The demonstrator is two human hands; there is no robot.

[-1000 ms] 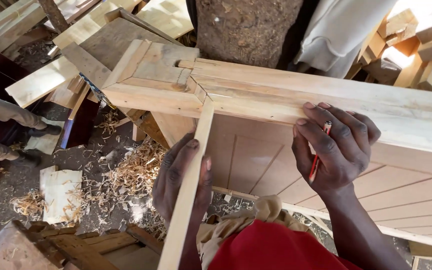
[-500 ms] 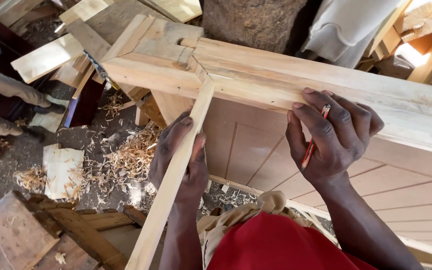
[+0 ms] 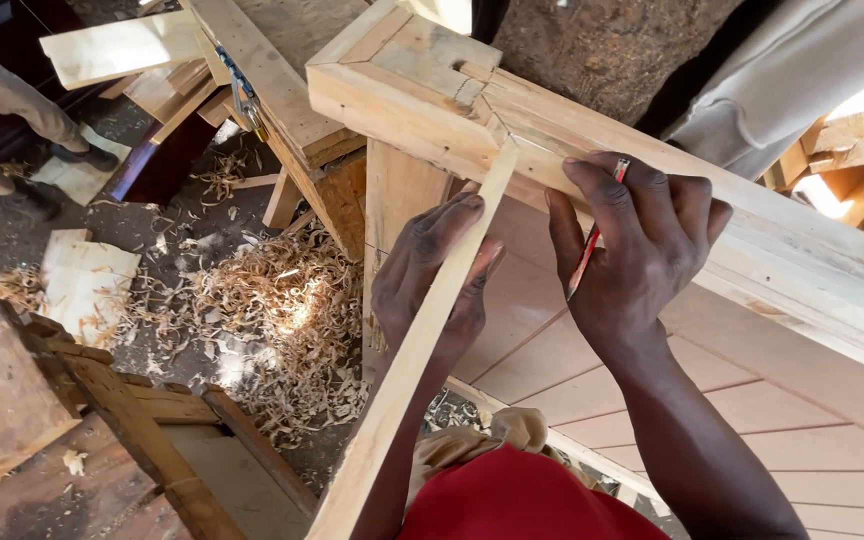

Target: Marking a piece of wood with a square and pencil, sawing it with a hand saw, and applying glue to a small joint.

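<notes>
My left hand (image 3: pixel 432 275) grips a thin pale wooden strip (image 3: pixel 402 380) that runs from the bottom of the view up to the mitred corner of a thick wooden frame (image 3: pixel 432 85). My right hand (image 3: pixel 637 240) rests on the frame's long rail (image 3: pixel 792 250) just right of the strip's top end, with a red pencil (image 3: pixel 592 245) held between its fingers, tip pointing down. Under the frame lies a panelled wooden board (image 3: pixel 752 420).
A heap of wood shavings (image 3: pixel 272 320) covers the ground at left. Loose planks (image 3: pixel 117 45) and a wooden trestle (image 3: pixel 292 110) stand beyond. A dark wooden stool frame (image 3: pixel 142 420) sits at lower left. Another person's legs and shoes (image 3: pixel 12 130) are at far left.
The view has shifted closer and leftward over the frame corner. My left hand has slid up the strip; its top end now meets the mitre joint. The right hand keeps the pencil on the rail.
</notes>
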